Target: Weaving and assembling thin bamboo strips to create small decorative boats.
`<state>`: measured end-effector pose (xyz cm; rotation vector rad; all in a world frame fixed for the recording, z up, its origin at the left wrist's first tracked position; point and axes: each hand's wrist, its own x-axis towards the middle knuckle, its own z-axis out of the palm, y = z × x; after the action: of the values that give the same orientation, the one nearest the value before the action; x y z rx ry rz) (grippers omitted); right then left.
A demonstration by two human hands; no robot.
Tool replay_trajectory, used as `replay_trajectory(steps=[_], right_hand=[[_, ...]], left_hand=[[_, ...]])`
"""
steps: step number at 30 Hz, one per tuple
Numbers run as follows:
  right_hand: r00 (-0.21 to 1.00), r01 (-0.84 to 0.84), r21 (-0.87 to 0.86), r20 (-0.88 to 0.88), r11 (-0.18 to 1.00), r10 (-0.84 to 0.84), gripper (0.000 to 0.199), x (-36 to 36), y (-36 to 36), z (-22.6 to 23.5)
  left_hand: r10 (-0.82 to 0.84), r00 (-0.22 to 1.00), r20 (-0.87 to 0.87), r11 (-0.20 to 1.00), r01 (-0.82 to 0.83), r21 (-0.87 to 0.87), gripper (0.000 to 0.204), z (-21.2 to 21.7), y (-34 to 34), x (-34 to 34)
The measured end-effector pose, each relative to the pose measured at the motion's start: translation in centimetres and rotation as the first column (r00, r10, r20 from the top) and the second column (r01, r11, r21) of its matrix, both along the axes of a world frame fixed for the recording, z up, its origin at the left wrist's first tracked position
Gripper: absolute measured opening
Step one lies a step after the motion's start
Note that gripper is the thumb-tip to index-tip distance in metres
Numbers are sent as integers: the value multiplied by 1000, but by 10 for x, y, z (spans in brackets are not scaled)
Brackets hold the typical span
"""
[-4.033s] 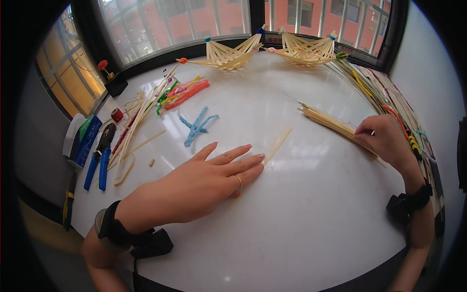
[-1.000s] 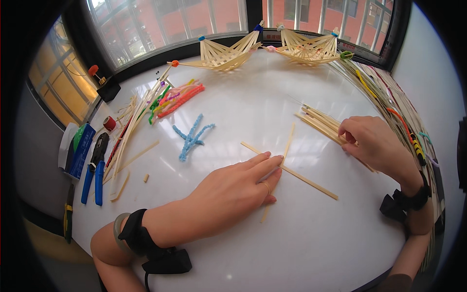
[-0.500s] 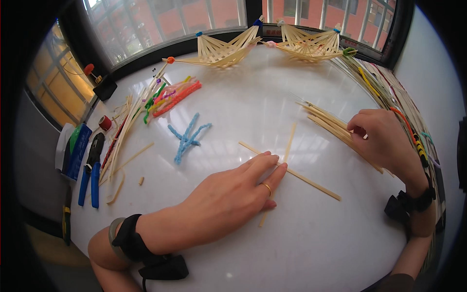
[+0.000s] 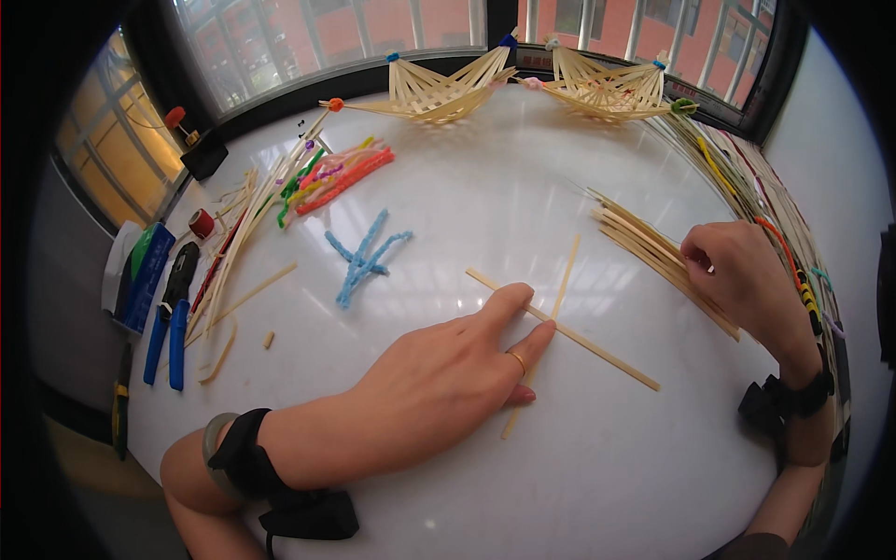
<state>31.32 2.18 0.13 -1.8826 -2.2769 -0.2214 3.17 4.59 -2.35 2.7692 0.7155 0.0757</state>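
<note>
Two thin bamboo strips lie crossed on the white table. One strip (image 4: pixel 611 359) slants down to the right, and the other strip (image 4: pixel 567 271) rises toward the far side. My left hand (image 4: pixel 457 364) lies palm down over them, fingers spread, its fingertips pressing near the crossing. The hand hides part of the second strip. At the right, a bundle of bamboo strips (image 4: pixel 653 254) lies slantwise. My right hand (image 4: pixel 742 280) is at its right edge, fingers curled in a pinch against the strips. The right fingertips are hidden, so whatever they hold cannot be made out.
Two woven bamboo pieces (image 4: pixel 448 93) stand by the window. Blue fuzzy stems (image 4: pixel 364 261) and a colourful stem bundle (image 4: pixel 345 177) lie left of centre. Blue-handled pliers (image 4: pixel 168 327) and a red spool (image 4: pixel 201 222) are farther left. Long strips (image 4: pixel 737 187) line the right edge.
My left index finger has lifted and parted from the middle finger. The right hand has shifted slightly along the bundle, still curled. The whole view has shifted a little.
</note>
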Motion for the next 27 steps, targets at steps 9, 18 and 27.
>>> replay_trajectory(steps=[9, 18, 27], right_hand=[[997, 15, 181, 69, 983, -28, 6, 0, 0, 1], [984, 31, 120, -178, 992, -10, 17, -12, 1, 3], [962, 269, 3, 49, 963, -269, 21, -7, 5, 7]], left_hand=[[-25, 994, 107, 998, 20, 55, 47, -8, -1, -5], [-115, 971, 209, 970, 65, 233, 44, -17, 6, -6], [-76, 990, 122, 964, 42, 263, 48, -15, 3, -5]])
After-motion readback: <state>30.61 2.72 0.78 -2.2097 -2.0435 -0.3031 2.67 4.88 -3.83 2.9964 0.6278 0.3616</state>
